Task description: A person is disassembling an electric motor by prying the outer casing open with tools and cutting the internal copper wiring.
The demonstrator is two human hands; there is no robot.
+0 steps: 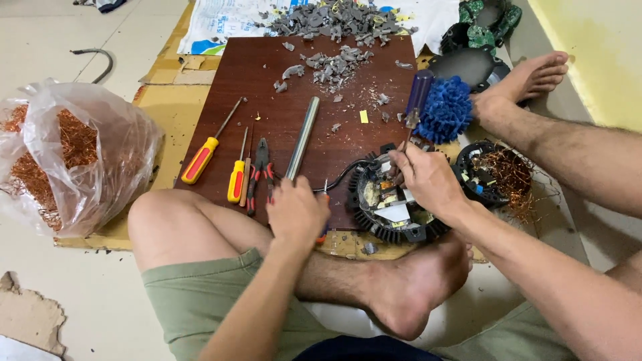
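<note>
On a dark wooden board (281, 100) laid across the floor, a seated person's right hand (428, 177) pinches something small at the top of a round black finned motor housing (391, 210), fingers closed tight. Their left hand (296, 212) is curled shut around an orange-handled tool (323, 230), mostly hidden. Beside that hand lie pliers (259, 174), two yellow screwdrivers (200, 157), and a steel rod (302, 137). Farther out, grey plastic fragments (334, 63) litter the board, a second housing (491, 174) spills copper wire, and a clear bag of copper (67, 157) sits left. Stripping looks well underway, though this housing remains largely intact.
</note>
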